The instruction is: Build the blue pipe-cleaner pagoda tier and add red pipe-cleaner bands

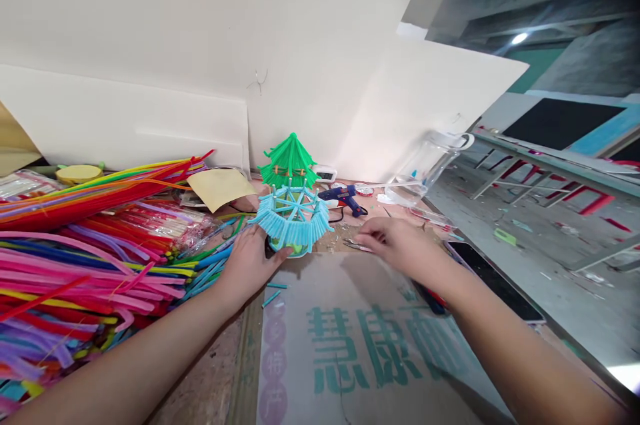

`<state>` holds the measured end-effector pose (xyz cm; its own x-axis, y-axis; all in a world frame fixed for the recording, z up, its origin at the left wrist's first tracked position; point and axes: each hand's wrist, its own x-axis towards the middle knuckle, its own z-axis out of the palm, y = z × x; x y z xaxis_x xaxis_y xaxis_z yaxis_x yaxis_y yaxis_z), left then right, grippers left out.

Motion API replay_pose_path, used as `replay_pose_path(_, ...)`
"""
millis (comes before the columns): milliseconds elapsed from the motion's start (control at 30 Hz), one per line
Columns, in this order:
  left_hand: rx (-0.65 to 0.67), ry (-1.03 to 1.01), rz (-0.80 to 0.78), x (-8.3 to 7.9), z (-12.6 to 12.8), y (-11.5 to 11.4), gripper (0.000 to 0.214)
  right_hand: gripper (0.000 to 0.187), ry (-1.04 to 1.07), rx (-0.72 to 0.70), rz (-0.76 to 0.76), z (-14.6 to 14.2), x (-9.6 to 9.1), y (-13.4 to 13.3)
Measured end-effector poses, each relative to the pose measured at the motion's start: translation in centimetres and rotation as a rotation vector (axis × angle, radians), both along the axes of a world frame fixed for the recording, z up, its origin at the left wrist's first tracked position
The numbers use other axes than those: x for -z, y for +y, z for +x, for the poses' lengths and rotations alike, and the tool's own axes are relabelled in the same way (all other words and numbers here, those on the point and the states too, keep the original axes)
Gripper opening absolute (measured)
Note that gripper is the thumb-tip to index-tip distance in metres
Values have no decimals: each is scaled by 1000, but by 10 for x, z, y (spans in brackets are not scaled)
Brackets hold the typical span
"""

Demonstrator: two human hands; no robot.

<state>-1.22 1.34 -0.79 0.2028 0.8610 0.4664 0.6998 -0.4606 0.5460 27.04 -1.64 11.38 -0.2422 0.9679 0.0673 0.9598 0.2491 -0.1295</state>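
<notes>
My left hand (253, 255) is closed around the lower left side of a light blue pipe-cleaner roof (295, 228), thumb in front near its green base. The roof flares out like a skirt, with a spoked frame on top. A green cone-shaped pipe-cleaner roof (291, 162) rises directly behind it; whether the two are joined I cannot tell. To the right, my right hand (387, 238) pinches a small pointed metal tool (357, 246) low over the table. Its tip points left toward the blue roof, and the fingers hide its other end.
Bundles of coloured pipe cleaners (90, 272) fill the left side. Behind stand a blue glue gun (345, 197) and a clear plastic jar (423, 168). A phone (493, 278) lies at the right edge. Printed board (300, 345) covers the front; blue offcuts (273, 297) lie there.
</notes>
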Motion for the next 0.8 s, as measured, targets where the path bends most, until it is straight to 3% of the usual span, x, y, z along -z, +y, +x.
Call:
replay_pose_path(133, 16, 6, -8, -1, -1, 1, 54, 18, 137, -378, -32, -52, 11, -30)
replay_pose_path(267, 34, 23, 8, 0, -2, 3, 53, 17, -55, -595, -34, -101, 47, -39)
replay_pose_path(400, 21, 52, 26, 3, -2, 5, 51, 15, -224, -643, 15, -122, 67, -36)
replay_pose_path(600, 44, 28, 18, 1, -2, 3, 48, 11, -255, -624, 29, -125, 57, -36)
replay_pose_path(800, 11, 22, 27, 1, 0, 3, 46, 10, -294, -708, 166, -125, 54, -50)
